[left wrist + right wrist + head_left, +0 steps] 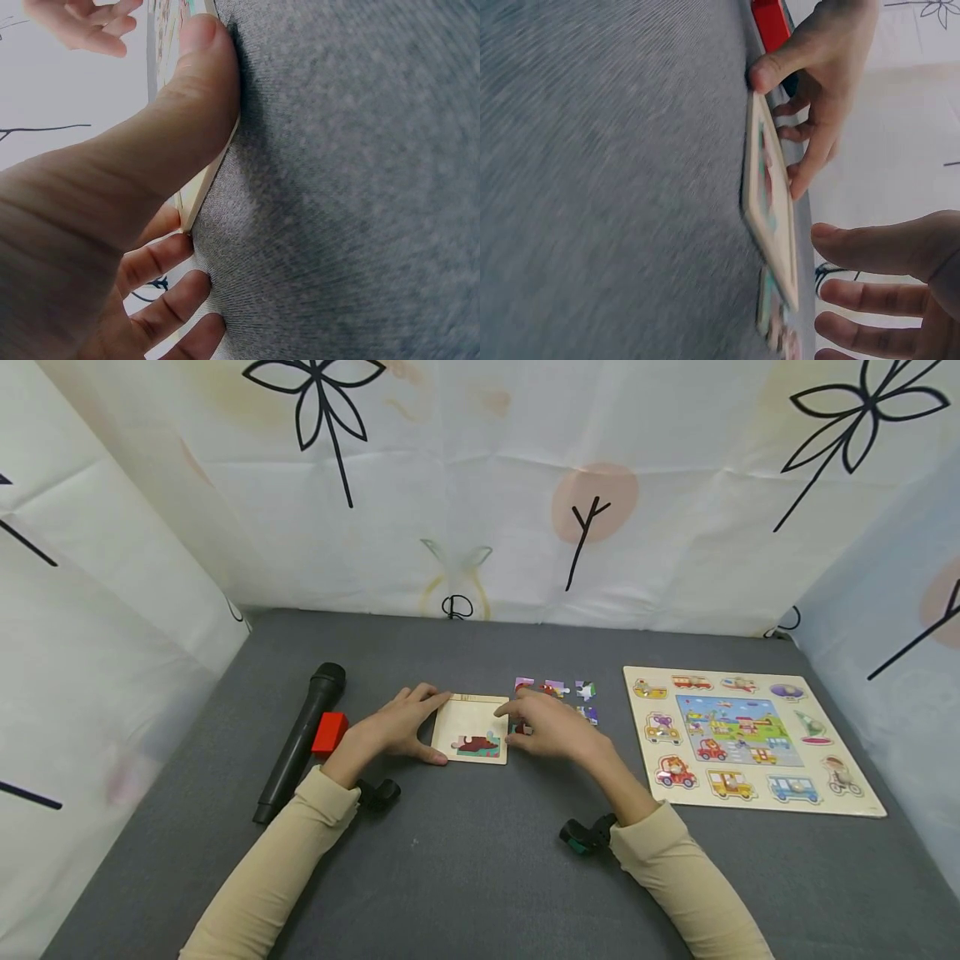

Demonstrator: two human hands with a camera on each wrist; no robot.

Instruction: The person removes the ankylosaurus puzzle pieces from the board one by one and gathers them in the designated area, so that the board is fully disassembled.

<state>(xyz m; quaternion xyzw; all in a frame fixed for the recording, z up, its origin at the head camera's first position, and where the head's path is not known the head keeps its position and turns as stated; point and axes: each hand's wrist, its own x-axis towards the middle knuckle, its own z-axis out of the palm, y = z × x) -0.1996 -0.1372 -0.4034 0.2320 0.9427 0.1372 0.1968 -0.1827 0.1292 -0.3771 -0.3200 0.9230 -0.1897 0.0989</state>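
A small wooden jigsaw tray [471, 706] lies on the grey table, with a few joined puzzle pieces [477, 744] in its near part. My left hand [397, 727] holds the tray by its left side, thumb at the near corner and index finger at the far one. Over the tray's right edge hovers my right hand [551, 724], its fingers extended and the thumb apart. In the right wrist view nothing shows between that thumb [832, 234] and the fingers. Loose puzzle pieces [555, 687] lie just beyond and right of the tray, some partly hidden by the right hand.
At the right lies a large wooden picture puzzle board [757, 793] with vehicle shapes. On the left are a black microphone [300, 743] and a red block [329, 734]. A patterned white curtain [510, 552] stands behind the table.
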